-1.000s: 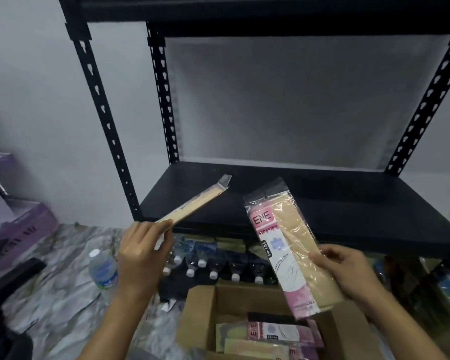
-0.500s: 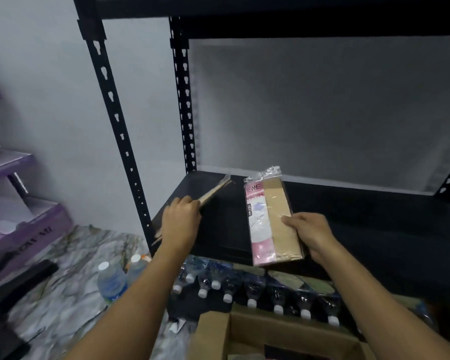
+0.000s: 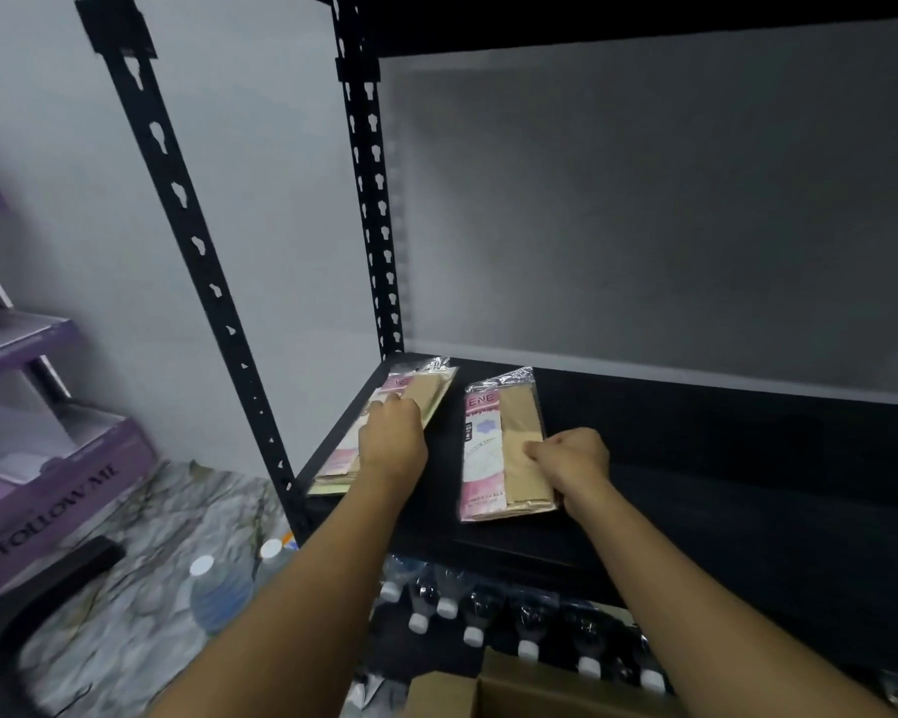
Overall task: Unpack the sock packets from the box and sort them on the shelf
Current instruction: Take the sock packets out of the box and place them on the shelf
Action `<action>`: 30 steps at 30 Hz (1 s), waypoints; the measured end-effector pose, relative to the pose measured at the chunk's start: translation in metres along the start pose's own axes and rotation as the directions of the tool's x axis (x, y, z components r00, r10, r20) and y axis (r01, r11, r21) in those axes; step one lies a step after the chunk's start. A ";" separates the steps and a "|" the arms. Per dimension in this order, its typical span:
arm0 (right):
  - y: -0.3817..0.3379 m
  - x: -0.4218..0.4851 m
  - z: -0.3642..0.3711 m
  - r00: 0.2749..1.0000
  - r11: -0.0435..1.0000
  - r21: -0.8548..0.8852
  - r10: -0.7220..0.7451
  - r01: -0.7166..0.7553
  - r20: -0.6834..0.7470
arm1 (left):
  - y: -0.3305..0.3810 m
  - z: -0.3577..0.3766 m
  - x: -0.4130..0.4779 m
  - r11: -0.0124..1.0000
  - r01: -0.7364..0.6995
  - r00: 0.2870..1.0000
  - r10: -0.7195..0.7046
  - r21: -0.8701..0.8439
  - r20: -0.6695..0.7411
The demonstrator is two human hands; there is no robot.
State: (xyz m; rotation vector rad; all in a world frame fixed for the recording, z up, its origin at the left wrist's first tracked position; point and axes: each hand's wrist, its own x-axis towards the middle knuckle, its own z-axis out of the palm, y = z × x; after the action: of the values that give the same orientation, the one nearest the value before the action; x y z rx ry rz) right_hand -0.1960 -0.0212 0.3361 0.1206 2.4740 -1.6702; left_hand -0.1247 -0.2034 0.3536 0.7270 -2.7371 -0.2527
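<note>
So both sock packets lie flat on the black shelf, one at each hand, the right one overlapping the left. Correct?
Not quite. The head view shows the left packet and the right packet side by side with bare shelf between them, not overlapping. The rest holds: both lie flat, the left hand on one, the right hand on the other.

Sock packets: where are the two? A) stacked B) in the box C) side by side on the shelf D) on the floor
C: left sock packet and right sock packet lie flat, apart, on the black shelf, left hand and right hand on them.
</note>
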 end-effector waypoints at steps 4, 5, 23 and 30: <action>-0.003 0.004 0.017 0.999 0.995 -0.100 0.005 -0.001 0.039 | -0.020 0.010 0.008 0.993 0.038 0.997 -0.031 -0.109 0.068; -0.003 0.004 0.020 0.999 0.991 -0.136 0.000 0.007 0.051 | -0.023 0.013 0.007 0.991 0.043 0.995 -0.031 -0.127 0.090; 0.003 -0.025 0.003 0.964 0.880 -0.399 -0.261 0.257 0.044 | -0.024 0.003 -0.032 0.952 -0.036 0.998 0.018 -0.304 -0.063; 0.034 -0.066 -0.043 0.884 0.814 -0.356 -0.459 0.459 0.090 | -0.013 -0.002 -0.094 0.922 -0.168 0.981 0.121 -0.348 -0.152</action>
State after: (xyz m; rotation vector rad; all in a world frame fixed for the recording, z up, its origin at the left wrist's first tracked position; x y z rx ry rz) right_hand -0.1292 0.0331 0.3320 -0.5689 2.9287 -1.2853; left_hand -0.0408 -0.1669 0.3301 0.4219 -2.5057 -0.6308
